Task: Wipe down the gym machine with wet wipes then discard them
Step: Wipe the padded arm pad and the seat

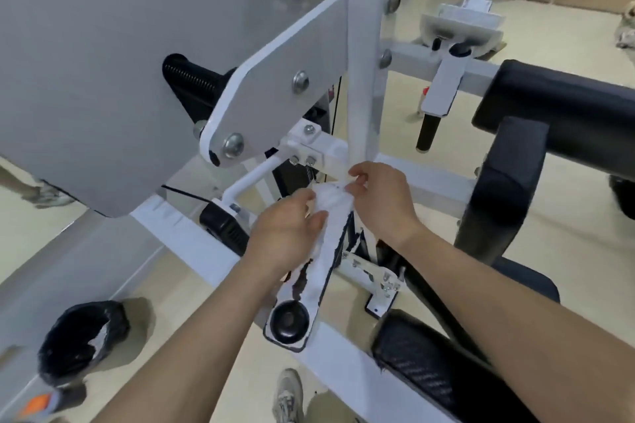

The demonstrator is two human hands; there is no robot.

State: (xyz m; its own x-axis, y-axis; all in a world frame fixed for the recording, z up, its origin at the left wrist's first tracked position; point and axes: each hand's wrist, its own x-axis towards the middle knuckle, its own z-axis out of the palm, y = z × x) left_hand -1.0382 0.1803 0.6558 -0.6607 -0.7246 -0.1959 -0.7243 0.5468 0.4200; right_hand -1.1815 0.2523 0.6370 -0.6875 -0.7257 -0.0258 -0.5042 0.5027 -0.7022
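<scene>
**Wet wipe (pixel 331 199) held in both grips at the gym machine (pixel 429 182)**

Viewed from the head camera, looking down along both forearms. Pinched at its upper right edge between the curled thumb and fingertips of the right grip (pixel 381 203). Clasped along its lower left side by the left grip (pixel 288 227), with the fingers curled over the crumpled white sheet. Stretched between the two grips, just in front of the foot of the white upright post (pixel 364 45) and above a white lever arm (pixel 319 271) with chipped paint. Could not be told whether touching the frame or held just clear of it. Flanked on the left by a large grey shroud panel (pixel 86 62) and a bolted white plate (pixel 275 79). Flanked on the right by black roller pads (pixel 567 96). Set on the floor (pixel 584 244) at lower left, well apart from the wipe: a bin (pixel 113 316) lined with a black bag, with a pale scrap showing inside. Cut off at the bottom edge: one pale trainer (pixel 288 395).
</scene>
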